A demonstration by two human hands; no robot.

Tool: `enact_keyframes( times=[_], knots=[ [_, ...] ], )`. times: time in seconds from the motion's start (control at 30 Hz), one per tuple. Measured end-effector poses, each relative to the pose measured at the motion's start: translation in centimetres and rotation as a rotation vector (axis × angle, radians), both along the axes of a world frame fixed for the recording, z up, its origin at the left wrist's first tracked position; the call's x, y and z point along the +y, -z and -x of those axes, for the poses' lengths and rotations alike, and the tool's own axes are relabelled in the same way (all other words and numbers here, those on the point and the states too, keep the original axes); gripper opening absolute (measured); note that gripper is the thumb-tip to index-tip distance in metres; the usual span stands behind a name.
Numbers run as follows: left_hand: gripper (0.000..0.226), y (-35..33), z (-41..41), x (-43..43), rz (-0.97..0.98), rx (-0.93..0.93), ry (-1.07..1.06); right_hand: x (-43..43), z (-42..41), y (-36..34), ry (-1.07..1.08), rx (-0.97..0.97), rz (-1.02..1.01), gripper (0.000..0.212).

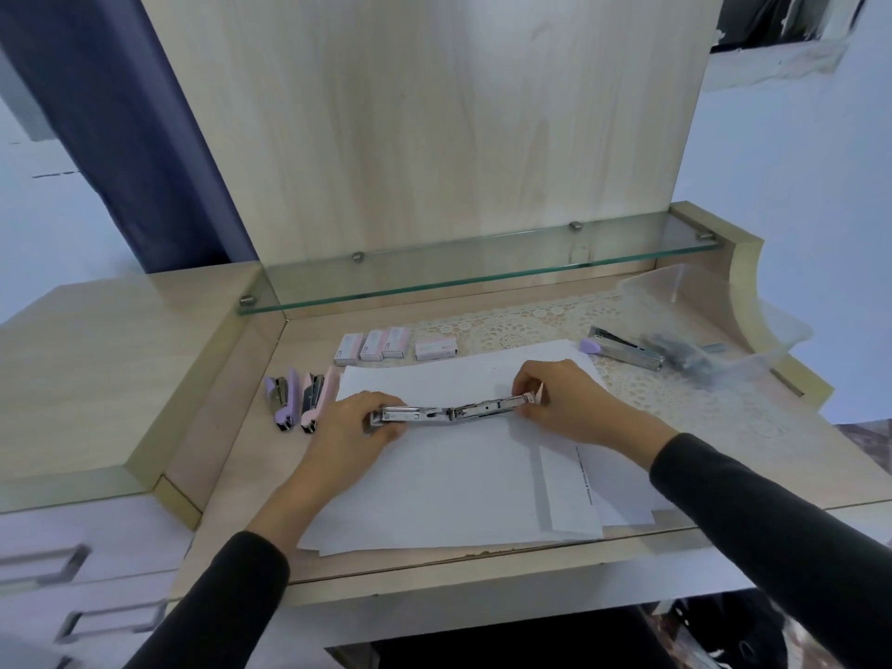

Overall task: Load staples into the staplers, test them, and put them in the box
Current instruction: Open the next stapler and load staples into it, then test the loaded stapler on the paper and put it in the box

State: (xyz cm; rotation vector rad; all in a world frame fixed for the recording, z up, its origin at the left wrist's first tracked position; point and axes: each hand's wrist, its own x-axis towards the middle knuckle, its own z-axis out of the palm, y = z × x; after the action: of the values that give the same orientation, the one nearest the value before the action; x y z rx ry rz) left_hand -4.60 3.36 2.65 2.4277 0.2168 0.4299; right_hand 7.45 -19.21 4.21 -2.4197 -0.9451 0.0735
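The opened stapler (456, 411) is lying swung out flat, its two metal halves stretching left to right over the sheets of white paper (458, 485) in the middle of the table (227, 499). The left hand (345, 427) is gripping its left end, fingers (386, 429) curling round the metal there. The right hand (564, 403) is pinching the right end between the thumb and bent fingers (526, 379). The hinge is showing bare between the two hands.

Just left of the paper, a purple stapler (282, 395) and a pink stapler (316, 395) are lying side by side. Behind the paper, four small staple boxes (381, 345) are sitting in a row by a lace mat (507, 328). Further right, another open stapler (622, 347) is lying on the mat at the clear plastic box (753, 330), which is holding grey things too blurred to name.
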Motion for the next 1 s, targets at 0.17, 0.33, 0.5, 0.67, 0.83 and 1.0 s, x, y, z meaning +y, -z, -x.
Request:
enact_keyframes(
  times=[0.17,0.33,0.5,0.67,0.83,1.0],
  knots=[
    [0.034,-2.0,0.0,-1.3,0.259,-0.065,0.065,0.0,0.8,-1.4,-0.034,0.480,-0.439,0.015],
    [0.034,-3.0,-0.5,-3.6,0.307,-0.064,0.104,1.5,2.7,-2.9,-0.171,0.564,-0.492,0.015],
    [0.033,-3.2,-0.2,-3.7,0.455,-0.091,0.074,1.6,2.8,-3.1,-0.138,0.447,-0.378,0.024],
    [0.050,-3.8,-0.4,-4.1,0.316,-0.102,0.144,2.3,3.6,-2.3,-0.250,0.556,-0.286,0.055],
    [0.039,-4.0,-0.8,-3.5,0.325,-0.151,0.094,1.8,3.8,-2.5,-0.142,0.287,-0.292,0.040],
    [0.019,-2.5,-1.4,-3.1,0.291,-0.080,0.028,0.0,2.3,-2.0,-0.022,0.030,-0.305,0.022]
  ],
)
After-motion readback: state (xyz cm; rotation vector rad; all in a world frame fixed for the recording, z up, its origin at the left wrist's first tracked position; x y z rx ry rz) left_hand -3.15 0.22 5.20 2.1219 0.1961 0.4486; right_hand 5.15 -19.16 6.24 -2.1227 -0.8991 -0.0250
